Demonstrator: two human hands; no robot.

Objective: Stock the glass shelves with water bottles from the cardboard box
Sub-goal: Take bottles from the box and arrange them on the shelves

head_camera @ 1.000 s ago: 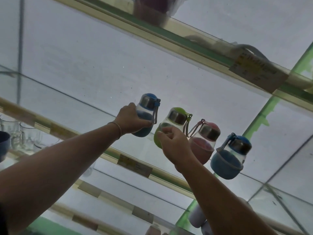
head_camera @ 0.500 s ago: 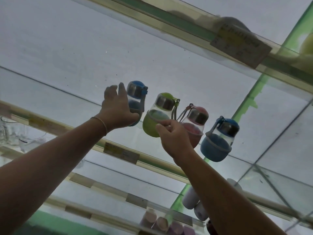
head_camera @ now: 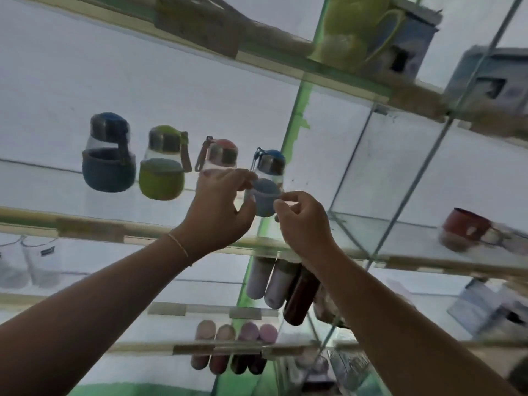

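My left hand (head_camera: 217, 212) has left the dark blue bottle (head_camera: 108, 164) and now covers the pink bottle (head_camera: 221, 152); my right hand (head_camera: 303, 221) pinches the light blue bottle (head_camera: 267, 195).

The left hand (head_camera: 218, 212) covers the lower body of the pink bottle (head_camera: 221, 154), so its grip on that bottle cannot be told. The right hand (head_camera: 304, 221) hides the near right of the pale blue bottle (head_camera: 265, 195); whether its fingertips touch the bottle is unclear. Both forearms run out of the bottom edge. The labels (head_camera: 90, 230) on the shelf edge (head_camera: 28, 221) are too blurred to read. The top edge cuts off the green jug (head_camera: 354, 27). The red mug (head_camera: 464, 230) at the right is smeared. The glasses (head_camera: 25, 265) at the far left are faint and cut by the edge.
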